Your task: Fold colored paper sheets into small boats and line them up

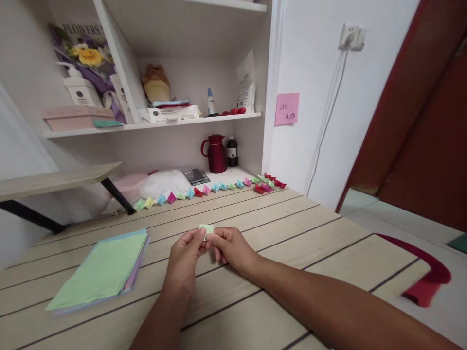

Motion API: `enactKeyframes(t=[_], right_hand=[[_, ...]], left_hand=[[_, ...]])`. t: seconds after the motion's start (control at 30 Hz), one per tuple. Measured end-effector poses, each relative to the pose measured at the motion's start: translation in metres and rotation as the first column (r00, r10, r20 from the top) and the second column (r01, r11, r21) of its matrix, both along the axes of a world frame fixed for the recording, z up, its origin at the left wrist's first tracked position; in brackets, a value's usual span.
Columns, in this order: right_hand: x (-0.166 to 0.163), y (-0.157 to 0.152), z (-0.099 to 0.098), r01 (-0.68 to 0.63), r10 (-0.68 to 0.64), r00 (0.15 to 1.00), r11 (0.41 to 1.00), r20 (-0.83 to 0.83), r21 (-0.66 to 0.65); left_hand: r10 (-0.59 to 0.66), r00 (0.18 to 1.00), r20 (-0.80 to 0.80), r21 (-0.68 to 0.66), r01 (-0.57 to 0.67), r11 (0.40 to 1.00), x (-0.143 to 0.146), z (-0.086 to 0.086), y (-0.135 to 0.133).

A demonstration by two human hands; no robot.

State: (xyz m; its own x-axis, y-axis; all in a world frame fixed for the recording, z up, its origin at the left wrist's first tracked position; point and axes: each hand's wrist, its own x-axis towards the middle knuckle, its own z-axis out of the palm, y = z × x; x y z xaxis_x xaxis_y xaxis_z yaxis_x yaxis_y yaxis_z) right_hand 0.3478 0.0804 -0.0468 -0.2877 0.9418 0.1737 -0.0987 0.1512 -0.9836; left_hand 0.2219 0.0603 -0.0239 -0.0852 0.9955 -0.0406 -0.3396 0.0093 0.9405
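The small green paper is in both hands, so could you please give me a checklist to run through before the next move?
1. Left hand gripping the small green paper: ok, pinched at its left side.
2. Right hand gripping it too: ok, at its right side.
3. Creases lined up: cannot tell, the paper is too small and partly covered by fingers.
4. Paper stack apart from the hands: ok, to their left.
5. Stack edges even: not ok, other colours stick out under the green top sheet.
6. Row of folded papers out of the way: ok, beyond the hands.
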Motion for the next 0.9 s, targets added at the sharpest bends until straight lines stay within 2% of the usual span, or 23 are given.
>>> enactKeyframes(t=[0.13,0.3,0.5,0.77,0.83,0.9], right_hand=[[0.000,-0.001,0.000,-0.017,0.017,0.999,1.000,-0.034,0.000],[0.000,-0.002,0.001,-0.009,0.008,0.998,1.000,-0.054,-0.022],[0.003,0.000,0.005,-0.063,0.062,0.997,0.998,-0.055,-0.023],[0.011,0.001,0.005,-0.085,0.083,0.996,0.996,0.044,0.039],[0.013,-0.003,0.012,-0.030,0.022,0.995,0.995,0.093,0.093],[0.019,-0.007,0.027,0.156,-0.181,0.980,0.958,0.084,0.242]], left_hand=[[0.070,0.994,-0.080,0.051,-0.066,0.996,0.002,0.000,0.000],[0.035,0.995,-0.096,0.074,-0.028,0.997,0.001,0.000,-0.001],[0.063,0.985,-0.162,0.097,-0.048,0.994,0.000,0.003,-0.002],[0.118,0.954,-0.275,0.147,-0.080,0.986,0.002,0.010,-0.005],[0.142,0.965,-0.223,0.130,-0.115,0.985,0.002,0.007,-0.003],[0.183,0.977,-0.105,0.074,-0.176,0.982,0.001,0.002,-0.001]])
